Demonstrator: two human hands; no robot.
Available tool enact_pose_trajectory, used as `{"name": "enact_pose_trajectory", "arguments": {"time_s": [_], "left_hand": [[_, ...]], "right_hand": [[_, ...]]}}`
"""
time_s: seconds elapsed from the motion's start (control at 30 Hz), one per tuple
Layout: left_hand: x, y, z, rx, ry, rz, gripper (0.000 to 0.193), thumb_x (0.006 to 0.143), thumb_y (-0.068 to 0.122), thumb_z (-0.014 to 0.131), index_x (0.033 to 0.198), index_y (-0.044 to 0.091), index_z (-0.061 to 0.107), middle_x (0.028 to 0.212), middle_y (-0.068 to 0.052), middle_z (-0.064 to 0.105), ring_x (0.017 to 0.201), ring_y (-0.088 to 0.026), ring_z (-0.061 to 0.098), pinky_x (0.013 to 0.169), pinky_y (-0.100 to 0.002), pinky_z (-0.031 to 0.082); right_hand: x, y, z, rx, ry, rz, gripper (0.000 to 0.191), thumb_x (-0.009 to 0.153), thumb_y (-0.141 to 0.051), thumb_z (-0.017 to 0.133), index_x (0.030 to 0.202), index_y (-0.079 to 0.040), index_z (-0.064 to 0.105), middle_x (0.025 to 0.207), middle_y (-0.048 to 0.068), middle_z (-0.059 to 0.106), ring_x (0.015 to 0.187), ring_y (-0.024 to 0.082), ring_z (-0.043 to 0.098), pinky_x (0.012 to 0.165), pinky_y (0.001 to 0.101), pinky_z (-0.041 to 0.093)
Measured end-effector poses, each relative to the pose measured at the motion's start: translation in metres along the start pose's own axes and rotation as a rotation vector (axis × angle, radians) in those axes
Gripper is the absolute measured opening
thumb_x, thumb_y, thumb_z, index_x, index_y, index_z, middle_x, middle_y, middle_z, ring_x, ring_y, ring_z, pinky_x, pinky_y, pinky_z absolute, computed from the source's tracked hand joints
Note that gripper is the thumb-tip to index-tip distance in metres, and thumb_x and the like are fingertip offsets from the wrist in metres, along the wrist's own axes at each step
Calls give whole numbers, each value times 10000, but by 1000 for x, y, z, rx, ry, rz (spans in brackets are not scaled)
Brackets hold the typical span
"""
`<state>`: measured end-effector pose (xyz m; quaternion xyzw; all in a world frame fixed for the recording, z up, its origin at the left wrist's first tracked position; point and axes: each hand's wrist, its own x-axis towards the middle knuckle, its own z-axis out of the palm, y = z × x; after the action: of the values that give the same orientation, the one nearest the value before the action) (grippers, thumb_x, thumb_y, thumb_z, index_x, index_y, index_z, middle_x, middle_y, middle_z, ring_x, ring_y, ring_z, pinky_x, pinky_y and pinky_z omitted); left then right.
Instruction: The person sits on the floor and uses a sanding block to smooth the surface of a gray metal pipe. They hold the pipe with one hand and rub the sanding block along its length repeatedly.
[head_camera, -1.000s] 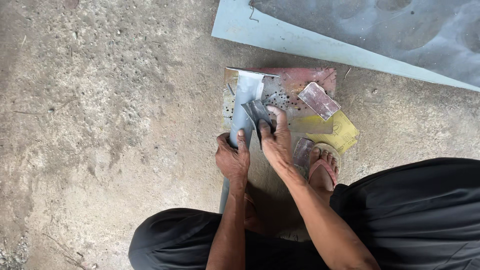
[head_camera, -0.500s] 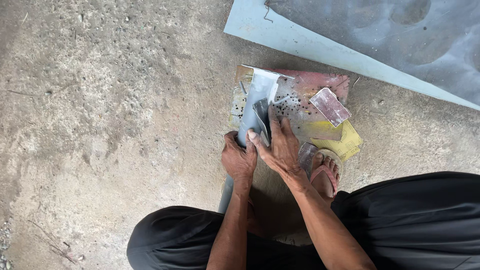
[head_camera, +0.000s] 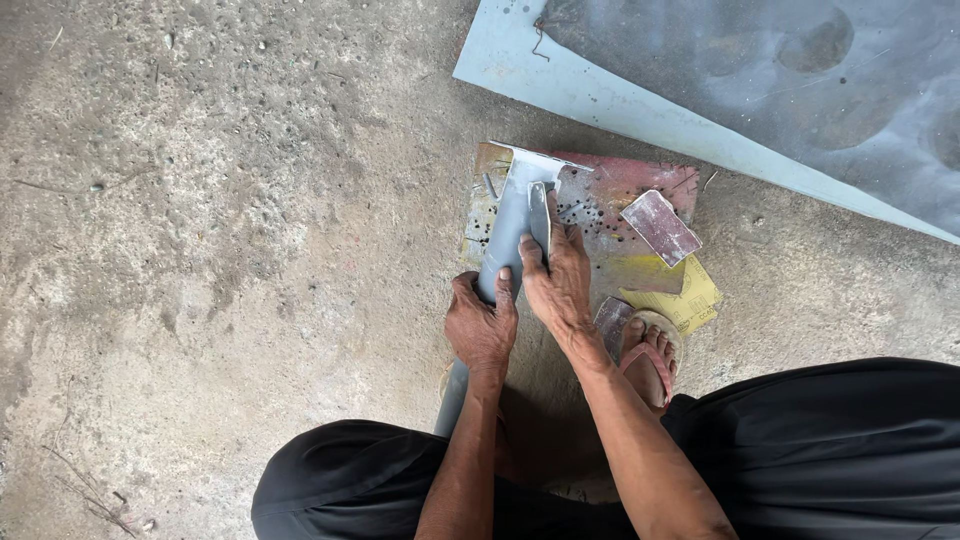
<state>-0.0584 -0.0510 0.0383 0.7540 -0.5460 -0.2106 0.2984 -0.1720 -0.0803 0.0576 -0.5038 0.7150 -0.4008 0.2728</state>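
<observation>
A long grey metal piece (head_camera: 508, 222) lies lengthwise on a worn, paint-stained board (head_camera: 620, 185) with small holes. My left hand (head_camera: 480, 325) grips the piece around its middle. My right hand (head_camera: 555, 280) presses a folded strip of sandpaper (head_camera: 539, 215) flat against the piece's upper part, fingers stretched along it. The piece's lower end runs down under my left forearm.
A sanding block (head_camera: 660, 227) lies on the board's right side, with yellow sandpaper sheets (head_camera: 680, 300) below it. My foot in a red sandal (head_camera: 648, 350) rests next to them. A large pale blue metal sheet (head_camera: 760, 90) covers the top right of the concrete floor (head_camera: 220, 230).
My right hand has slid the sandpaper further up the grey piece. My left hand keeps its hold. The view has shifted slightly.
</observation>
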Motion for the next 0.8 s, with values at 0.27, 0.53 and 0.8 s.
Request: {"name": "enact_pose_trajectory", "arguments": {"time_s": [0.27,0.53,0.8], "left_hand": [[1,0,1,-17,-25,-14,595,936,622,586,1049,41,638,681,-117,687,606,-274,733,551,-443,588],[0,0,-4,-23,58,19,593,921,623,608,1065,48,635,754,-172,696,649,-378,707,609,-493,555],[3,4,-9,-26,26,5,576,915,603,621,1067,47,625,875,-211,716,747,-424,703,652,-533,547]], "right_hand": [[-7,3,4,-17,32,-38,604,987,-229,609,1534,-33,444,1141,262,596,940,364,686,743,438,588],[13,0,0,-102,114,-121,514,1080,-336,568,1535,-98,533,1040,249,646,921,371,669,806,509,541],[-9,-37,12,153,9,130,683,927,-236,531,1563,-28,395,1032,245,639,710,404,726,522,463,578]]}}
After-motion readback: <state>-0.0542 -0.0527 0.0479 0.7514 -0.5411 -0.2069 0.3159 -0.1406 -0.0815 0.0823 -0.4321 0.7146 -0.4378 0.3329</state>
